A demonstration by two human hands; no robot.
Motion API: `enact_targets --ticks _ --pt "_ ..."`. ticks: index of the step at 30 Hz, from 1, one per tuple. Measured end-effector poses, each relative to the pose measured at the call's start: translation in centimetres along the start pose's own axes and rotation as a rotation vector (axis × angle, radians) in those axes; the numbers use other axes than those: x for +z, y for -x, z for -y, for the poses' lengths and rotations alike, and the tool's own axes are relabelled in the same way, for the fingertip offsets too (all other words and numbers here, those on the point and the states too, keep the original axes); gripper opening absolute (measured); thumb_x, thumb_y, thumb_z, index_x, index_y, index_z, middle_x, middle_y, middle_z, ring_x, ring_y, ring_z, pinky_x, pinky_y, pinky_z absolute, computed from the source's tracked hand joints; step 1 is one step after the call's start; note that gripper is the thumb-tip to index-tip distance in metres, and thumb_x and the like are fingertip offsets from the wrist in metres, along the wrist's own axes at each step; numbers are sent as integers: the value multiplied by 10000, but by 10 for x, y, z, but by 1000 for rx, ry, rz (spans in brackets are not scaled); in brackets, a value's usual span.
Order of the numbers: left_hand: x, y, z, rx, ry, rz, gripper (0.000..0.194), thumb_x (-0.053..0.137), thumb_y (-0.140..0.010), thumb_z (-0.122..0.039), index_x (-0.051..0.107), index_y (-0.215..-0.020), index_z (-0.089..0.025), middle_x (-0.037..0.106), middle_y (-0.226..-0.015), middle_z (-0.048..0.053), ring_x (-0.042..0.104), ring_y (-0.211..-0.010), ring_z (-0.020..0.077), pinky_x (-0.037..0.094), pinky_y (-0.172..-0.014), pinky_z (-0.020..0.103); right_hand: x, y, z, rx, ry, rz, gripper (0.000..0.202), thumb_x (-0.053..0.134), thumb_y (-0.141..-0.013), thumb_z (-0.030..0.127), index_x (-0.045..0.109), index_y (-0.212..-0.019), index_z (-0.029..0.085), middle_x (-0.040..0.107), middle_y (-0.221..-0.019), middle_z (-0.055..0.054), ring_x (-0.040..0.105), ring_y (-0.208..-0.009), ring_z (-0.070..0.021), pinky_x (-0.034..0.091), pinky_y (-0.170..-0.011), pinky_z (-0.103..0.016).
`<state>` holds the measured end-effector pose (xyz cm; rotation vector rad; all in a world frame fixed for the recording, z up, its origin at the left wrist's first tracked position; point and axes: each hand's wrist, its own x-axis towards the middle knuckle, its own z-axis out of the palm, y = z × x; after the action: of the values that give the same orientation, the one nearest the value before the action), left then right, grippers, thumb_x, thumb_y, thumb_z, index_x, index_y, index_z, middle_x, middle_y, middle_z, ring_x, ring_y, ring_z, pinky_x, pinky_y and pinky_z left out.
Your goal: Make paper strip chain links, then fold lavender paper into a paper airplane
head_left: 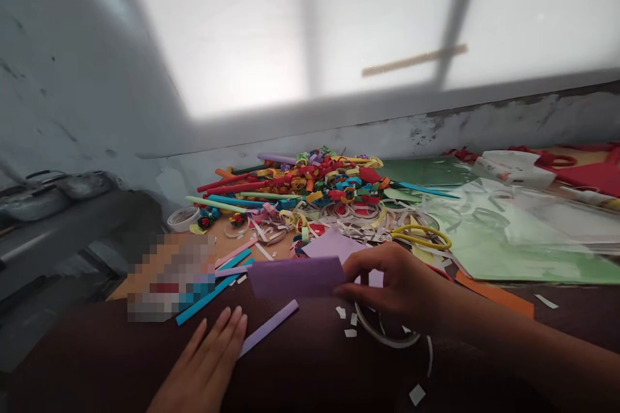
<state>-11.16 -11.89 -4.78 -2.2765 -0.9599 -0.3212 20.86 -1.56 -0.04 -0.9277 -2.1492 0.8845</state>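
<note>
Between the thumb and fingers of my right hand [382, 281] is the right end of a purple sheet of paper [296, 277], raised above the dark table. My left hand [208, 355] lies flat on the table, fingers stretched out. Beside its fingertips rests a narrow lilac paper strip [271, 328], its lower end close to or under the hand. Blue paper strips [213, 300] lie just beyond the left hand. Behind the raised sheet, a larger light purple sheet [334, 244] is partly hidden.
A heap of coloured paper strips and chains [310, 184] is piled against the wall. Yellow-handled scissors [423, 237], a tape roll [184, 218], green sheets [484, 251] and an orange sheet [498, 293] lie around. White scraps [349, 333] dot the dark table.
</note>
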Motion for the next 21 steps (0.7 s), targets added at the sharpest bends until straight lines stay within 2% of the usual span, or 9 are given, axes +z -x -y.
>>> enact_targets --ticks 2,3,6,9,12,14,16,19,21 --pt "-7 -9 14 -29 -6 -26 553 512 -959 -538 633 -1299 -119 728 -1262 112 729 -1081 253 597 -820 306 6 6 10 -93 218 -2 109 727 -836 239 718 -735 199 707 -669 3 624 -612 -139 427 -614 -256" --pt "-10 -13 19 -55 15 -48 449 505 -979 -493 683 -1206 -148 754 -1209 94 743 -1036 235 594 -819 294 9 7 14 -152 340 -16 127 746 -812 208 698 -696 197 697 -647 2 618 -597 -146 415 -610 -268" --pt "-13 -17 25 -16 104 -56 277 479 -1013 -281 702 -1135 -172 791 -1083 47 753 -950 177 570 -863 250 17 8 19 -223 537 -103 190 771 -789 192 651 -641 194 669 -595 9 595 -540 -155 388 -572 -283" --pt "-13 -22 25 59 121 20 345 394 -973 -66 696 -1120 -146 787 -986 40 740 -876 153 564 -827 237 20 3 12 -252 403 -318 221 708 -868 219 614 -668 200 636 -583 37 580 -523 -126 407 -552 -253" --pt "-13 -31 35 18 39 100 443 305 -933 13 712 -1031 -131 759 -851 51 714 -749 170 569 -723 282 20 3 3 -333 218 -497 219 684 -895 216 572 -706 211 619 -604 57 568 -514 -90 432 -536 -208" --pt "-13 -37 48 -38 -53 134 421 319 -924 -6 717 -959 -140 745 -827 63 700 -723 206 561 -696 336 20 6 2 -373 133 -472 163 692 -887 187 589 -765 220 651 -649 53 590 -529 -85 451 -534 -191" --pt "-12 -38 61 -117 -127 123 354 369 -933 -75 706 -869 -164 739 -814 73 688 -717 240 543 -686 377 22 11 4 -376 68 -376 112 673 -889 155 616 -824 226 684 -702 39 626 -570 -90 473 -551 -185" --pt "-14 -34 62 -194 -96 -13 222 480 -936 -175 700 -908 -160 752 -877 93 692 -782 258 522 -761 394 30 16 7 -351 92 -239 132 618 -868 101 614 -827 226 686 -719 30 638 -616 -100 462 -570 -195" --pt "-18 -32 47 -252 19 -169 174 569 -911 -169 690 -1030 -128 748 -958 103 693 -859 229 508 -851 356 37 18 8 -353 201 -202 148 619 -821 84 586 -778 222 665 -689 34 604 -601 -107 413 -557 -218"
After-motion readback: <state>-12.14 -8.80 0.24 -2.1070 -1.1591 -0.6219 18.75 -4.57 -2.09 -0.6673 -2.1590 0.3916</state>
